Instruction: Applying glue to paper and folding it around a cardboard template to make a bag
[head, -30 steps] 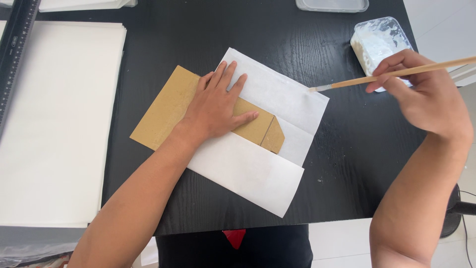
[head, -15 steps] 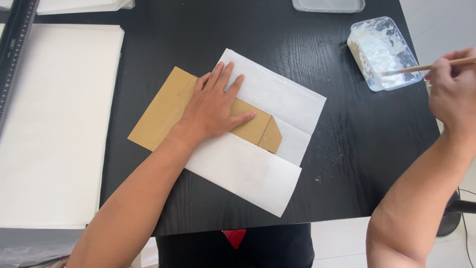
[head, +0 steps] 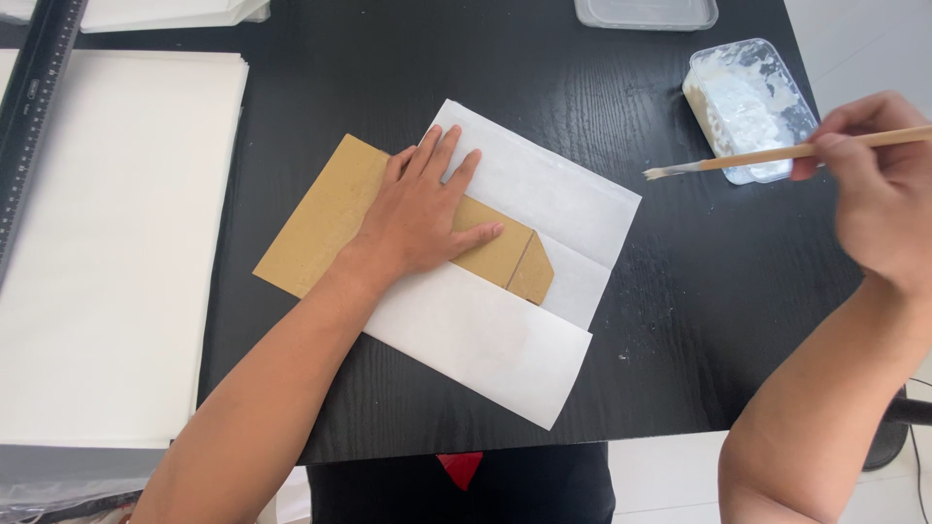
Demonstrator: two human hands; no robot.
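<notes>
Left hand (head: 419, 218) flat, fingers spread, palm pressing the brown card template (head: 335, 218) onto the white paper sheet (head: 505, 320) at centre frame, nothing grasped. Right hand (head: 879, 199) at right edge is clenched around a thin wooden brush (head: 777, 155), pinched near the back end of the handle; the wet bristle tip hangs over bare black table (head: 699, 291), just left of the clear glue tub (head: 748, 107) in the upper right.

Brush: light, stiff and thin, likely best held pencil-style; tip looks loaded with paste, so it could drip. Long axis nearly horizontal, tip pointing left toward the paper. Card looks stiff and flat; long axis runs upper left to lower right, clipped corner at lower right. Paper is thin, floppy and creases easily, probably slides unless pinned. White sheet stack (head: 107, 243) at left, black ruler (head: 39, 107) upper left
</notes>
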